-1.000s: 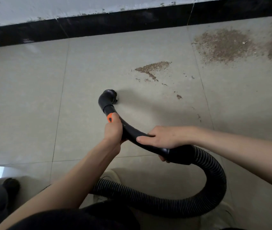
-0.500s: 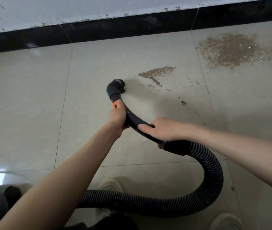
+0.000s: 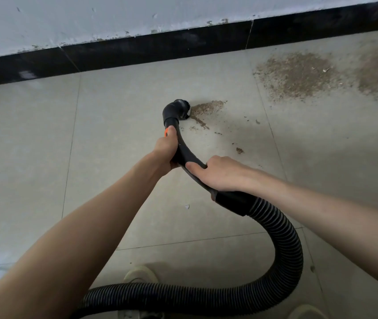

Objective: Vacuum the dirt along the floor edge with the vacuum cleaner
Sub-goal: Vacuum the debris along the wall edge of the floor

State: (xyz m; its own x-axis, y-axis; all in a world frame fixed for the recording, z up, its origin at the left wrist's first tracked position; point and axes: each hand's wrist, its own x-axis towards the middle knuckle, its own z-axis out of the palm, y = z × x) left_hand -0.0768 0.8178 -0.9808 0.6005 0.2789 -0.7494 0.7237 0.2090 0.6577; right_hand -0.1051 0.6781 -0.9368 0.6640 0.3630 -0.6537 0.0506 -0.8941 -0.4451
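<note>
Nozzle (image 3: 178,109) advanced since earlier frame, now touching small dirt patch (image 3: 206,109), short of floor's wall edge. Our left hand (image 3: 167,149) and right hand (image 3: 218,173) both grip wand (image 3: 187,155). Risk we note: brush scattering crumbs; large dirt patch (image 3: 298,75) missed; hose (image 3: 284,245) loop snagging our shoe (image 3: 141,273).

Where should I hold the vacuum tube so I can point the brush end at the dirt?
Hold the smooth, curved rigid tube, not the ribbed hose, which would probably bend. Come from above and behind, as here: the left hand grips near the orange button close to the nozzle to steer, and the right hand grips just before the cuff.
</note>
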